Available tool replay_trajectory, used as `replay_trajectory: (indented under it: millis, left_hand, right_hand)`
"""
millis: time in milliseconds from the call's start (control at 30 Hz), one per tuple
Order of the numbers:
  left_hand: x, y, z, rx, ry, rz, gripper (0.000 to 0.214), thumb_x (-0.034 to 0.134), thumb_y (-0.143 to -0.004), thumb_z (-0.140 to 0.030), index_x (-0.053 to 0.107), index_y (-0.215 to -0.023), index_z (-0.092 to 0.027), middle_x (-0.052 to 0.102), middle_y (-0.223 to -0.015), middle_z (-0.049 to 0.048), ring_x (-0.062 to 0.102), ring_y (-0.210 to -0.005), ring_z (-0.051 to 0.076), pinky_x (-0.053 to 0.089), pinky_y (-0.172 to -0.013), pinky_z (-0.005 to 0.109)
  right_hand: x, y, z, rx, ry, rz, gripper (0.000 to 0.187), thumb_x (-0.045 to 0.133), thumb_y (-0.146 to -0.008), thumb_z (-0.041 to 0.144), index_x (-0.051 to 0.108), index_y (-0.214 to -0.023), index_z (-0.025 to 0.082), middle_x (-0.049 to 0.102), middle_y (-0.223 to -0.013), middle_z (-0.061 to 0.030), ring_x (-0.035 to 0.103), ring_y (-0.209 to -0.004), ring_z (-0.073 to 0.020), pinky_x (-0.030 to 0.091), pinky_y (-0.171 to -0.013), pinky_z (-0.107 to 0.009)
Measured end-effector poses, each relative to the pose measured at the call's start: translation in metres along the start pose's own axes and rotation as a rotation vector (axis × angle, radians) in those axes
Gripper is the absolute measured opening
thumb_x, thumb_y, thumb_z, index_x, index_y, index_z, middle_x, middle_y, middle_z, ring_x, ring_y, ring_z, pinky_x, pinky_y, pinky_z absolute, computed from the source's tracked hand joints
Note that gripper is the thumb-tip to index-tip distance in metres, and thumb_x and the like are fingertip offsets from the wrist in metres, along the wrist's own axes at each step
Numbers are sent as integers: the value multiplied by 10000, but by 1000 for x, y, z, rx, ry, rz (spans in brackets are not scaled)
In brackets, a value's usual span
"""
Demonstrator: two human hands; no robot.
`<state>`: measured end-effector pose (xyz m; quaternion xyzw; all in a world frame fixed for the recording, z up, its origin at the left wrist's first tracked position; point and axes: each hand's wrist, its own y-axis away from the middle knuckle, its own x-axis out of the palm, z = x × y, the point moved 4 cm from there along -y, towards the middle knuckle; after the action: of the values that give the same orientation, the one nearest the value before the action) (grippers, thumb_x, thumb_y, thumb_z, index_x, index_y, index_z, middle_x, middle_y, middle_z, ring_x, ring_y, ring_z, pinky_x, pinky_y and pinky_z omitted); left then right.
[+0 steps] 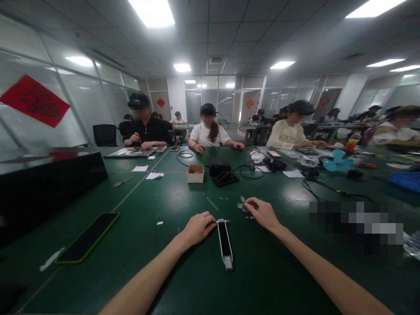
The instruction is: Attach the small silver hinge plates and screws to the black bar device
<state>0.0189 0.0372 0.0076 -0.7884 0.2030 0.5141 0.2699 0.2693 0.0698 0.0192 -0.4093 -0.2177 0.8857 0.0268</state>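
Observation:
A narrow black piece in a white frame (225, 240) lies lengthwise on the green table before me, with a pale tab at its near end. My left hand (198, 228) rests on the table at its far left corner. The fingers are curled and pressed together there, and whatever lies between the tips is hidden. To the right, my right hand (264, 213) pinches into a small cluster of shiny parts (243, 206). Its fingertips are closed over one of them, too small to name. Some loose bits lie just below those fingers.
A phone in a green case (88, 237) lies left, near a large black panel (49, 192). Ahead stand a small open box (195, 174) and a black device (220, 167) with cables. A blue fan blade (337, 162) and blue tray (405, 180) are right. Several people sit opposite.

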Motion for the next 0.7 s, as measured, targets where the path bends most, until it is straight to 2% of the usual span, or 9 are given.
replay_trajectory:
  millis: [233, 500, 600, 700]
  left_hand:
    - [1, 0, 1, -14, 5, 8, 185, 450, -930, -305, 601, -963, -203, 579, -953, 17, 561, -827, 143, 439, -738, 249]
    - [1, -1, 0, 5, -28, 2, 161, 461, -924, -284, 598, -961, -206, 581, -937, 15, 564, -824, 145, 434, -722, 239]
    - [1, -1, 0, 1, -22, 5, 168, 457, -925, -284, 598, -962, -202, 579, -941, 17, 562, -823, 142, 438, -722, 238]
    - [-1, 0, -1, -7, -9, 11, 170, 453, -927, -285, 598, -965, -203, 575, -950, 14, 559, -825, 139, 442, -728, 243]
  right_hand:
    - [7, -1, -10, 126, -288, -21, 240, 556, -789, 398, 667, -836, 190, 694, -838, -52, 640, -783, -209, 488, -719, -328]
    - [27, -3, -32, 338, -807, -36, 391, 713, -648, 491, 642, -876, 180, 701, -886, -59, 647, -817, -216, 503, -668, -297]
    - [28, -3, -33, 378, -884, -52, 451, 743, -592, 511, 640, -873, 174, 699, -886, -60, 640, -760, -203, 483, -605, -278]
    - [26, -2, -32, 390, -866, -69, 460, 731, -592, 523, 645, -867, 165, 693, -861, -61, 606, -666, -172, 418, -510, -248]
